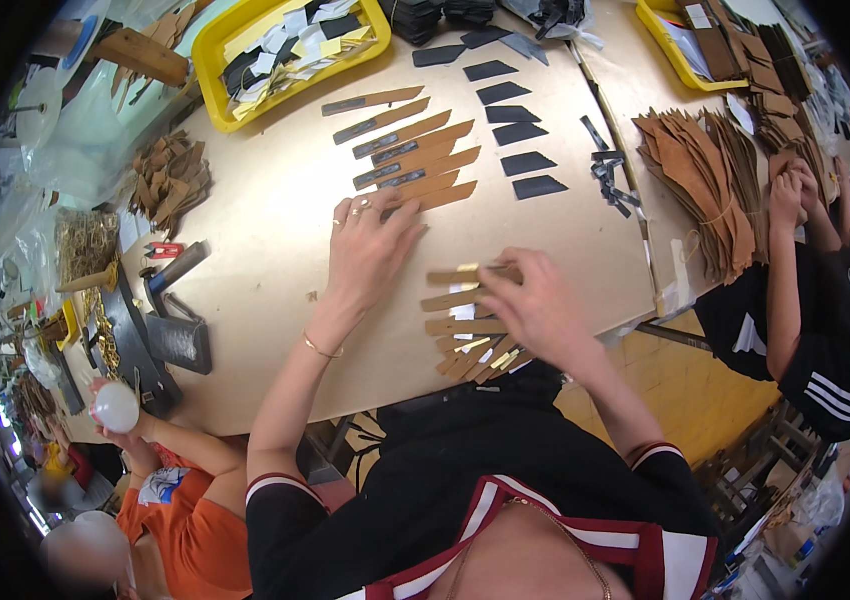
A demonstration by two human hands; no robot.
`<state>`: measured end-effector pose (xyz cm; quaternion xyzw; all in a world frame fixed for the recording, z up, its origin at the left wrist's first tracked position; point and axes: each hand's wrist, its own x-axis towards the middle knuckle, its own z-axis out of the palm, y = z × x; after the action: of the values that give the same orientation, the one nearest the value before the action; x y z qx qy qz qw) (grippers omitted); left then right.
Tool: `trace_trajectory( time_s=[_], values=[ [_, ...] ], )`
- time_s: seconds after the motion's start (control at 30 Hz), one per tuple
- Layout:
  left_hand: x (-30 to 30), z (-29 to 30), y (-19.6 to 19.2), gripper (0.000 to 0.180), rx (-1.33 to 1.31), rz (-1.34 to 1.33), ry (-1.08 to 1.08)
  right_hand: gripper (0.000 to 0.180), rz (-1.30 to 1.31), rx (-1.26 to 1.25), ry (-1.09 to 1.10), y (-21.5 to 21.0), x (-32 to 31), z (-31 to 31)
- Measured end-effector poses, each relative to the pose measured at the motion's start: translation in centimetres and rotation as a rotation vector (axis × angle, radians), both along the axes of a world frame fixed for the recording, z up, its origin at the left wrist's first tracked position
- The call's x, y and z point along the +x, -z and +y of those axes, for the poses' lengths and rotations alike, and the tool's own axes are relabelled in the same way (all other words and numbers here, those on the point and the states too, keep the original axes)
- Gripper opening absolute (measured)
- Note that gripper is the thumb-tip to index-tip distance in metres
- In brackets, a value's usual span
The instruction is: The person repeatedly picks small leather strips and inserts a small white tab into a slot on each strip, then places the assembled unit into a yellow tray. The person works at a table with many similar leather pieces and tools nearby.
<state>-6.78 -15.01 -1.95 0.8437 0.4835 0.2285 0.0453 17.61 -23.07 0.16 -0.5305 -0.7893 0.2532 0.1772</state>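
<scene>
A tan leather strip [465,274] is pinched by the right hand [535,305] above the fanned strip pile [470,345] at the desk [265,230] edge; the left hand [370,250] is laid flat, fingers spread, empty.

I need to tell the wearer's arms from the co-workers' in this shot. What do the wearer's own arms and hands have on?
Both forearms are bare. The left hand wears rings, with a thin gold bangle at the wrist. The right hand shows no jewellery. Black short sleeves end in red-and-white striped cuffs.

Leather-goods workshop w/ several workers. Big table [275,230] carries rows of tan leather strips [415,155] at 12 o'clock, black cut pieces [520,130]. Yellow bins [210,60] of offcuts at 11, stacked tan pieces [695,180] at 2.
</scene>
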Motion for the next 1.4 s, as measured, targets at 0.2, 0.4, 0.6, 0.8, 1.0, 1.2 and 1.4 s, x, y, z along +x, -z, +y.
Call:
trace_trajectory(
  time_s=[0.2, 0.4, 0.6, 0.8, 1.0, 1.2, 1.4],
  values=[
    [0.9, 1.5, 1.1, 0.017, 0.110, 0.175, 0.071, 0.038, -0.069, 0.170, 0.128, 0.6, 1.3, 2.3],
    [1.6, 1.4, 0.3, 0.014, 0.164, 0.150, 0.063, 0.043, -0.378, 0.186, 0.206, 1.0, 3.5, 4.6],
    [4.8, -0.6, -2.0, 0.014, -0.122, -0.272, 0.126, 0.052, -0.013, 0.114, 0.282, 0.8, 2.7, 1.9],
    [8.0, -1.3, -2.4, 0.011, -0.616, -0.529, 0.143, 0.045, 0.824, -0.418, 0.332, 0.0, 3.3, 3.0],
    [8.1, -0.9, -1.4, 0.019, -0.831, -0.753, -0.131, 0.023, 0.617, -0.272, 0.458, 0.1, 3.1, 5.1],
    [8.1, -0.3, -1.4, 0.018, -0.771, -0.646, -0.169, 0.020, 0.488, -0.163, 0.516, 0.3, 2.6, 5.8],
    [8.8, 0.0, -1.9, 0.018, -0.864, -0.653, -0.236, 0.025, 0.520, -0.322, 0.627, 0.5, 2.9, 6.6]
  ],
)
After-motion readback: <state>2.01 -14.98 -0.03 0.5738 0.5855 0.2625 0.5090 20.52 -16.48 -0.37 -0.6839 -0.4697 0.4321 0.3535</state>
